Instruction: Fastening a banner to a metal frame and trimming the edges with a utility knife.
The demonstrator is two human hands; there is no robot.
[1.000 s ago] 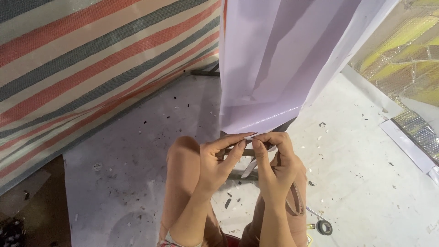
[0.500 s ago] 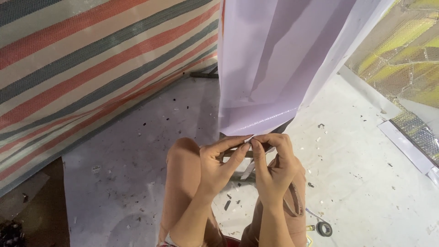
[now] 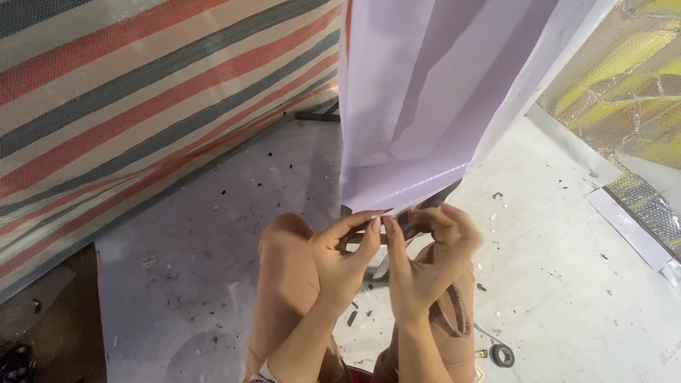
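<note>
A large glossy pale-purple sheet (image 3: 440, 92) hangs down from the top of the head view, its lower edge just above my knees. My left hand (image 3: 347, 259) pinches the sheet's bottom edge between thumb and fingers. My right hand (image 3: 425, 259) is right beside it, fingers curled and pinching the same edge. The two hands nearly touch at the fingertips. Behind them a dark metal frame piece (image 3: 369, 241) is partly hidden.
A striped orange, grey and cream tarp (image 3: 142, 106) covers the left side. The grey concrete floor (image 3: 206, 276) is littered with small scraps. A small roll of tape (image 3: 502, 354) lies by my right knee. Shiny yellow foil material (image 3: 631, 85) sits at the right.
Hands and sheet stay almost where they were; the fingers have shifted slightly along the sheet's bottom edge.
</note>
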